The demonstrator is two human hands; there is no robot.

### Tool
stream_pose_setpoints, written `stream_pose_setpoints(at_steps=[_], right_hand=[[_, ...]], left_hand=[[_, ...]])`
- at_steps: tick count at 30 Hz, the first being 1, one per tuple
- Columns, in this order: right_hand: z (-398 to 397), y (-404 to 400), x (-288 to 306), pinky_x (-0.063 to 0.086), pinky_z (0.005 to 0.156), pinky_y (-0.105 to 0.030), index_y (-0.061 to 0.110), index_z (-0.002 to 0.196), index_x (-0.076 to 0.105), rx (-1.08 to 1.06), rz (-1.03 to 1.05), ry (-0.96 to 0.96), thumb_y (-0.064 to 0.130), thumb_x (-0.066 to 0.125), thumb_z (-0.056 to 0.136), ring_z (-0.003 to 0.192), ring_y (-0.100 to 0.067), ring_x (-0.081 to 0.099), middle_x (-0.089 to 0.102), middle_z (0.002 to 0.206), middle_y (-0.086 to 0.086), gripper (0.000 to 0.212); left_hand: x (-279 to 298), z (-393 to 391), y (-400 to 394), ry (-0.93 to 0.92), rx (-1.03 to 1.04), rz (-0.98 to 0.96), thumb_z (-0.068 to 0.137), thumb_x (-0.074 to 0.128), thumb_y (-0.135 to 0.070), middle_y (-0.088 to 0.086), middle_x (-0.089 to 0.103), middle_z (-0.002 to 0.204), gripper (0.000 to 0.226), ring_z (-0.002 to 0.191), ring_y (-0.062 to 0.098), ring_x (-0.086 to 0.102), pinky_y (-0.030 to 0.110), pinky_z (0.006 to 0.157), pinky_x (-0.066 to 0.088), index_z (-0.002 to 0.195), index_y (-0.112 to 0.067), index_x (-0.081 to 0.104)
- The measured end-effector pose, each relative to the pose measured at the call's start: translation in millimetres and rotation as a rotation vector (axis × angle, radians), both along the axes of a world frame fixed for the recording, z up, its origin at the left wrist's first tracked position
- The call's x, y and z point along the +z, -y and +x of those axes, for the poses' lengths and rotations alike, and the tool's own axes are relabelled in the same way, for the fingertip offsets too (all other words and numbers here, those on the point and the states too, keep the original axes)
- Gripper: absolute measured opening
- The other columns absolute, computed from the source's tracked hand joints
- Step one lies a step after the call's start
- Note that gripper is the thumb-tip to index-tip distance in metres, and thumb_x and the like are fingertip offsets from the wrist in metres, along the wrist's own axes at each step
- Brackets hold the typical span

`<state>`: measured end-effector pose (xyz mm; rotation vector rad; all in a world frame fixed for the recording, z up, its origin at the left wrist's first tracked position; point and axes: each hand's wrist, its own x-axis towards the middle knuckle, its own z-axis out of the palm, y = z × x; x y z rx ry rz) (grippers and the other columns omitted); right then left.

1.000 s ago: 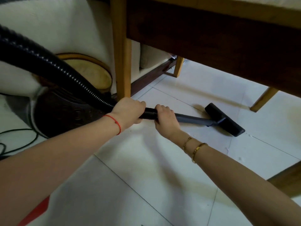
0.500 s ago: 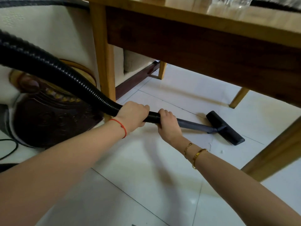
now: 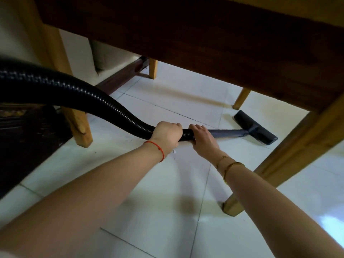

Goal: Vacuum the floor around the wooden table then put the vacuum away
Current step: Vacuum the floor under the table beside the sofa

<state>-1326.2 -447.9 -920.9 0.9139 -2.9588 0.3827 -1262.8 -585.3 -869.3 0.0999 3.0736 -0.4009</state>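
A black ribbed vacuum hose [image 3: 74,90] curves in from the left and joins a dark straight wand [image 3: 227,132]. The wand ends in a flat black floor nozzle [image 3: 256,127] lying on the white tiles under the wooden table [image 3: 204,38]. My left hand [image 3: 167,135], with a red string on the wrist, is closed around the hose end. My right hand [image 3: 202,139], with gold bangles, grips where hose and wand meet. The hands are a short gap apart.
Table legs stand at the left [image 3: 78,123], the right [image 3: 290,151], and two at the far side [image 3: 153,68] [image 3: 241,98]. A dark patterned object [image 3: 28,142] sits at the left. Small white crumbs [image 3: 174,152] lie on the tile below my hands.
The view has dropped lower and closer under the table. The nozzle has slid farther right, near the far right table leg. Both hands keep their grip.
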Motion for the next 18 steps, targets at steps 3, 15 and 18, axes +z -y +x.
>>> stream_pose_setpoints(at_steps=[3, 15, 18], right_hand=[[-5, 0, -1, 0.035, 0.082, -0.028, 0.009, 0.108, 0.051, 0.003, -0.011, 0.006, 0.01, 0.057, 0.091, 0.1, -0.025, 0.05, 0.058, 0.107, -0.008, 0.018], [56, 82, 7, 0.039, 0.086, -0.034, 0.007, 0.111, 0.051, 0.144, -0.119, -0.012, 0.005, 0.055, 0.089, 0.102, -0.029, 0.048, 0.057, 0.108, -0.01, 0.023], [75, 107, 11, 0.037, 0.086, -0.033, 0.006, 0.109, 0.051, 0.24, -0.133, -0.011, 0.007, 0.056, 0.09, 0.1, -0.029, 0.049, 0.057, 0.106, -0.012, 0.02]], left_hand=[[0, -3, -1, 0.0, 0.003, -0.001, 0.094, 0.054, -0.024, 0.005, 0.064, 0.111, 0.029, 0.097, 0.024, 0.064, 0.029, 0.066, 0.034, 0.117, -0.009, 0.048], [29, 78, 69, -0.02, 0.086, -0.06, 0.094, 0.049, -0.026, 0.004, 0.065, 0.106, 0.025, 0.091, 0.024, 0.065, 0.03, 0.064, 0.034, 0.114, -0.011, 0.049], [38, 105, 89, -0.004, 0.137, -0.079, 0.095, 0.049, -0.027, 0.003, 0.065, 0.106, 0.025, 0.092, 0.023, 0.065, 0.03, 0.064, 0.035, 0.115, -0.012, 0.05]])
